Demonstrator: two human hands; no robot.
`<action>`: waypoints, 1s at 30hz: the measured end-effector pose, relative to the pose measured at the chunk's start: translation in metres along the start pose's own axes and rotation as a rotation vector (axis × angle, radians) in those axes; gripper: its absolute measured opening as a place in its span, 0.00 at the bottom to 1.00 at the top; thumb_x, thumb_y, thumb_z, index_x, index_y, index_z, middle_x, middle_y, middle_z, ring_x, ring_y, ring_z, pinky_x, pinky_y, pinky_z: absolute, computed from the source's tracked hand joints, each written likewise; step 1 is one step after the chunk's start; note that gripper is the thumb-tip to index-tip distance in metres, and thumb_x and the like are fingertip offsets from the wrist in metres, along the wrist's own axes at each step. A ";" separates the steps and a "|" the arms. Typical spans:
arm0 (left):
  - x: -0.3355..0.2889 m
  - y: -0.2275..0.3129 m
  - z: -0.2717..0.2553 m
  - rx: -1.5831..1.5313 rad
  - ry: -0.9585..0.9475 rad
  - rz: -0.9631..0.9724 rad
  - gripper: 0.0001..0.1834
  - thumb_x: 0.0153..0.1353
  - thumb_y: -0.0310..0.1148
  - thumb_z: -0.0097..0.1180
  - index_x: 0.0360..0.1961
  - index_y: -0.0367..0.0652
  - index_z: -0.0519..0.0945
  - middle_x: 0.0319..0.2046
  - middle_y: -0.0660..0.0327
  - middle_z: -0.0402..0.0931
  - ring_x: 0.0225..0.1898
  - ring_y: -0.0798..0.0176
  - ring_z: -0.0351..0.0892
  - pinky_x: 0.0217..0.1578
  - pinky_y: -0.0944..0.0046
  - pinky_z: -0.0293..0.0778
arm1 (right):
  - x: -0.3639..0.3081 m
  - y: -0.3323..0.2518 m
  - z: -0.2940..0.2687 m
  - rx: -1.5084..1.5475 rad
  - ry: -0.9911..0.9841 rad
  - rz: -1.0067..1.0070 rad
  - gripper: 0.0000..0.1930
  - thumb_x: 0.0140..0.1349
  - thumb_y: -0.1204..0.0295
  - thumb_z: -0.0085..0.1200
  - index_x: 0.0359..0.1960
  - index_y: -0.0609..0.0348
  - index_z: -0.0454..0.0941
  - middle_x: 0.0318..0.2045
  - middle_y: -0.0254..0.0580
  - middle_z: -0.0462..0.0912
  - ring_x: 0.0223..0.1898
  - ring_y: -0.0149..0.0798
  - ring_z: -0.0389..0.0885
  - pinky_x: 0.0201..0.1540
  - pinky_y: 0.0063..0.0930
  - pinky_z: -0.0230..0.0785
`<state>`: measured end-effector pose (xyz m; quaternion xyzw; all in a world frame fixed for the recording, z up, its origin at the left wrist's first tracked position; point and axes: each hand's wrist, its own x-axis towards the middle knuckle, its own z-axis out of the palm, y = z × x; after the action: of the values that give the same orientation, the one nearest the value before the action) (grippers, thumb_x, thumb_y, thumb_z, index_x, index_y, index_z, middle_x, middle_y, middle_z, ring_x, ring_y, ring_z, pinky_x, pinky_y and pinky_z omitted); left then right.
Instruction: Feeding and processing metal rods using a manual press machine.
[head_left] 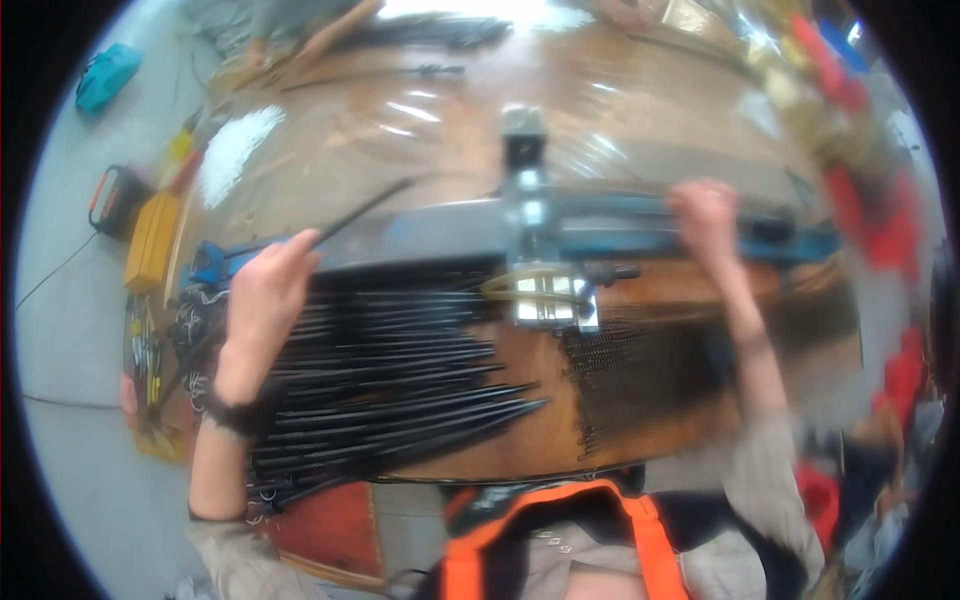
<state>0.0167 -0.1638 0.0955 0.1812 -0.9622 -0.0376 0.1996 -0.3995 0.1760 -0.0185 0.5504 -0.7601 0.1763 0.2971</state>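
My left hand (270,285) is closed round a thin black rod (365,207), which slants up and to the right toward a long blue and grey metal fixture (430,230). At the fixture's middle stands an upright clamp-like block (530,205). My right hand (704,212) is closed over the fixture's right rail, blurred by motion; what its fingers grip is hidden. Below my left hand lies a bundle of several black rods (390,370), side by side. Right of them rest many dark, thin, coiled-looking pieces (625,370), too blurred to name surely.
The brown tabletop (530,430) has plastic sheeting toward its far side. Another person's hand (320,40) works at the far left. A yellow box (152,243) and a black case (118,200) stand off the left edge. Red and tan items (870,200) crowd the right.
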 end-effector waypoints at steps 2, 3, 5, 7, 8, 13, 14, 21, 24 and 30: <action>0.014 0.017 0.028 0.062 -0.063 0.064 0.09 0.62 0.30 0.58 0.43 0.47 0.81 0.26 0.52 0.77 0.30 0.46 0.80 0.29 0.51 0.75 | -0.021 0.030 -0.028 -0.034 0.009 0.049 0.05 0.59 0.76 0.54 0.36 0.55 0.79 0.30 0.43 0.81 0.38 0.49 0.78 0.45 0.43 0.65; 0.032 0.030 0.045 0.044 -0.115 0.127 0.11 0.63 0.32 0.58 0.47 0.48 0.81 0.29 0.53 0.78 0.31 0.47 0.80 0.31 0.51 0.77 | -0.033 0.046 -0.038 -0.071 0.033 0.022 0.04 0.58 0.76 0.55 0.36 0.55 0.79 0.30 0.44 0.80 0.36 0.50 0.78 0.41 0.43 0.66; 0.072 0.056 0.090 -0.132 -0.071 0.294 0.07 0.64 0.34 0.56 0.40 0.46 0.80 0.29 0.53 0.79 0.32 0.46 0.80 0.32 0.51 0.77 | -0.042 0.050 -0.055 -0.170 0.008 0.079 0.02 0.60 0.75 0.54 0.31 0.56 0.78 0.30 0.42 0.81 0.38 0.48 0.78 0.44 0.40 0.66; 0.088 0.065 0.109 -0.137 -0.078 0.301 0.08 0.64 0.35 0.55 0.34 0.42 0.78 0.29 0.52 0.78 0.32 0.45 0.80 0.34 0.50 0.77 | -0.047 0.056 -0.043 -0.070 0.031 0.110 0.01 0.60 0.76 0.55 0.32 0.59 0.78 0.30 0.44 0.80 0.38 0.48 0.77 0.46 0.38 0.66; 0.087 0.064 0.112 -0.103 -0.073 0.271 0.08 0.64 0.35 0.55 0.34 0.42 0.78 0.29 0.52 0.78 0.32 0.45 0.80 0.34 0.50 0.77 | -0.050 0.057 -0.038 -0.018 0.040 0.124 0.01 0.60 0.77 0.55 0.32 0.60 0.77 0.30 0.45 0.79 0.37 0.48 0.77 0.46 0.38 0.66; 0.087 0.067 0.119 -0.149 -0.200 0.213 0.11 0.65 0.36 0.54 0.30 0.40 0.75 0.27 0.50 0.78 0.33 0.44 0.80 0.35 0.48 0.76 | -0.030 0.024 -0.050 0.079 0.065 0.211 0.01 0.61 0.78 0.55 0.33 0.60 0.76 0.30 0.46 0.77 0.37 0.48 0.75 0.46 0.38 0.66; 0.088 0.068 0.121 -0.161 -0.234 0.205 0.12 0.66 0.37 0.54 0.29 0.40 0.75 0.27 0.50 0.78 0.34 0.44 0.79 0.35 0.48 0.76 | -0.031 0.024 -0.049 0.080 0.066 0.213 0.01 0.61 0.78 0.55 0.33 0.60 0.76 0.30 0.46 0.77 0.37 0.48 0.75 0.46 0.38 0.66; 0.090 0.066 0.125 -0.182 -0.184 0.259 0.12 0.67 0.36 0.53 0.29 0.41 0.75 0.28 0.49 0.78 0.33 0.42 0.79 0.34 0.48 0.75 | -0.059 0.051 -0.045 0.025 0.058 0.236 0.03 0.62 0.79 0.54 0.36 0.61 0.78 0.34 0.46 0.79 0.43 0.48 0.77 0.52 0.37 0.65; 0.084 0.060 0.130 -0.197 -0.144 0.230 0.12 0.67 0.36 0.53 0.29 0.41 0.76 0.28 0.49 0.78 0.32 0.41 0.79 0.32 0.46 0.74 | -0.057 0.035 -0.033 0.057 0.138 0.211 0.08 0.62 0.79 0.54 0.42 0.60 0.81 0.43 0.46 0.83 0.49 0.49 0.79 0.58 0.40 0.65; 0.086 0.080 0.123 -0.130 -0.134 0.125 0.11 0.67 0.37 0.51 0.30 0.42 0.76 0.25 0.47 0.78 0.31 0.38 0.79 0.30 0.44 0.73 | -0.066 -0.074 -0.054 0.199 0.023 0.002 0.12 0.60 0.78 0.57 0.46 0.59 0.83 0.42 0.44 0.85 0.47 0.46 0.81 0.51 0.39 0.64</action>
<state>-0.1323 -0.1203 0.0261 0.1047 -0.9783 -0.0995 0.1482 -0.3015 0.2314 -0.0244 0.5744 -0.7360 0.2575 0.2493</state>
